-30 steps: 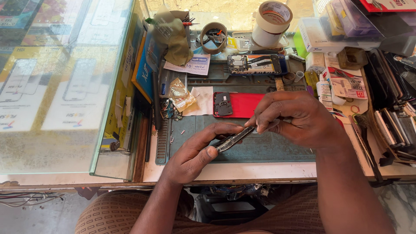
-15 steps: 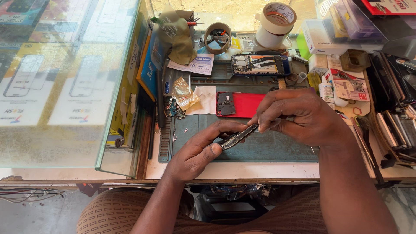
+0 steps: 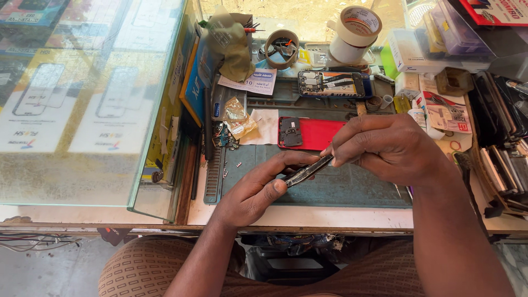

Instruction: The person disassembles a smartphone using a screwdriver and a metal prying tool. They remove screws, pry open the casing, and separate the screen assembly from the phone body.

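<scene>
Head view: a person sits at a crowded repair table and looks down at both hands.
Thing in hand: a thin, dark, flat phone part, long and narrow, seen edge-on, so I cannot tell its face.
Where it is: it hangs in the air just above the grey-green work mat, between the two hands, tilted up toward the right.
Left hand: the left hand is curled under the lower end of the part and grips it with thumb and fingers.
Right hand: the right hand comes from above and pinches the upper end with its fingertips closed on it.
How it will handle: it looks light and stiff, but thin and easy to crack or bend, I think. The smooth faces could slip.
Where to hold: the long edges look like the safest place, held with a soft grip at both ends.
Behind the hands: a red plastic phone back cover lies flat on the mat, close to the right hand.
Farther back: an opened phone with bare circuit parts lies near a big roll of pale tape.
Left side: a glass display case stands well apart from the hands.
</scene>
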